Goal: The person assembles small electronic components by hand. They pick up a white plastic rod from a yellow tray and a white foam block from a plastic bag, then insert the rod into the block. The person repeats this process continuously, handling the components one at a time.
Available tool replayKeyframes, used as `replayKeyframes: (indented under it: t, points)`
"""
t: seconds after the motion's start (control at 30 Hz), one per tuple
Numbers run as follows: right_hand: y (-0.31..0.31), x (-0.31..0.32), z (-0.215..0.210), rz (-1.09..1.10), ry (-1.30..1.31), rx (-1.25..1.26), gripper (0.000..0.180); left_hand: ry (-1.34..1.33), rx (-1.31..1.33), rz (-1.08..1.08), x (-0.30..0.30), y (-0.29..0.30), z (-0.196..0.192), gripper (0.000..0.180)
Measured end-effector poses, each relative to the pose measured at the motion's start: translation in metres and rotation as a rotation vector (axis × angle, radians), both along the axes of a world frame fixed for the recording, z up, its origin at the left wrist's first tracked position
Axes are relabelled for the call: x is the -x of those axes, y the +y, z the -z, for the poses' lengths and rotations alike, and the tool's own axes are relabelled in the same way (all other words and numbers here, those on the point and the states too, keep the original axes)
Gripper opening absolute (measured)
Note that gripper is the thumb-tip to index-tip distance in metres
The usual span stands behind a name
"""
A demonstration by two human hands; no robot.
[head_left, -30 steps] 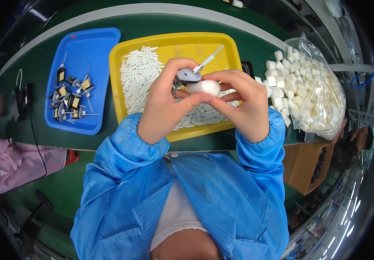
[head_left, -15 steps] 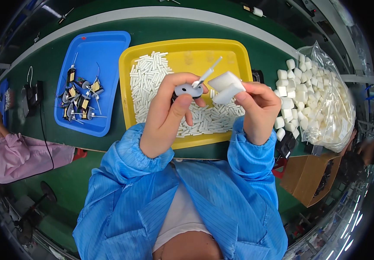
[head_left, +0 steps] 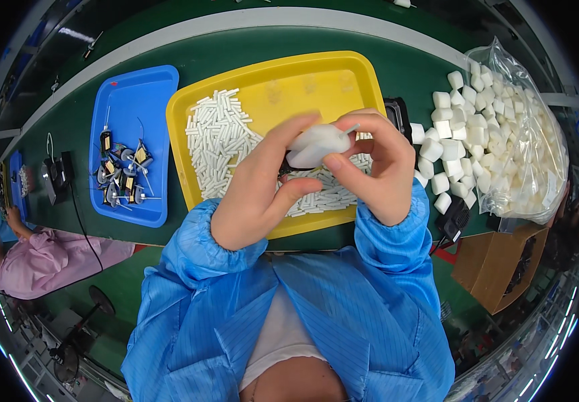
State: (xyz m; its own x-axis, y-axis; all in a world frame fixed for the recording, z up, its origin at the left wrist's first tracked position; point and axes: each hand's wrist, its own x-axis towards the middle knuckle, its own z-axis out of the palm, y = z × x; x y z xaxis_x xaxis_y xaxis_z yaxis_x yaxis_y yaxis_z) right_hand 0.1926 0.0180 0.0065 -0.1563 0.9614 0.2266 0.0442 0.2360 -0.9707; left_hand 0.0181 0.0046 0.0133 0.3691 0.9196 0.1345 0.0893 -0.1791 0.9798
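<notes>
Above the yellow tray, both my hands meet at a white foam piece. My right hand pinches the foam at its right side with thumb and fingers. A thin pale shaft tip pokes out of the foam beside those fingers. Curled round the other side, my left hand holds a small motor-like part, its dark edge just showing. The foam now hides most of that part and its grey disc. Below the hands, short white tubes fill much of the tray.
At left, a blue tray holds several motor-like parts. White foam blocks spill from a clear plastic bag at right. A cardboard box stands below the bench edge. A person in a pink sleeve sits far left.
The foam piece, earlier apart from the shaft, has moved left onto it and now covers the grey disc. My hands have come together, and the left thumb has swung away from the disc.
</notes>
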Motion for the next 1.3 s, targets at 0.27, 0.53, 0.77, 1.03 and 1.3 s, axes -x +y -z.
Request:
replayKeyframes:
  t: [0.27,0.53,0.77,1.03,1.3]
  points:
    - [0.001,-0.008,0.009,0.138,0.105,0.219,0.03,0.126,-0.255,-0.24,0.047,0.065,-0.035,0.02]
    - [0.006,-0.013,0.026,0.085,0.056,0.213,0.013,0.734,-0.299,-0.495,0.133,0.339,0.092,0.035]
    - [0.012,-0.017,0.025,0.117,-0.035,0.213,0.013,1.226,-0.958,-0.257,0.078,0.353,0.093,0.063]
    - [0.013,-0.013,0.031,0.145,-0.317,0.121,0.011,1.161,-0.888,0.059,0.024,0.323,0.068,0.023]
    - [0.013,0.01,0.057,-0.015,-0.994,-0.156,0.01,0.397,-0.231,-0.122,0.046,0.176,0.003,0.033]
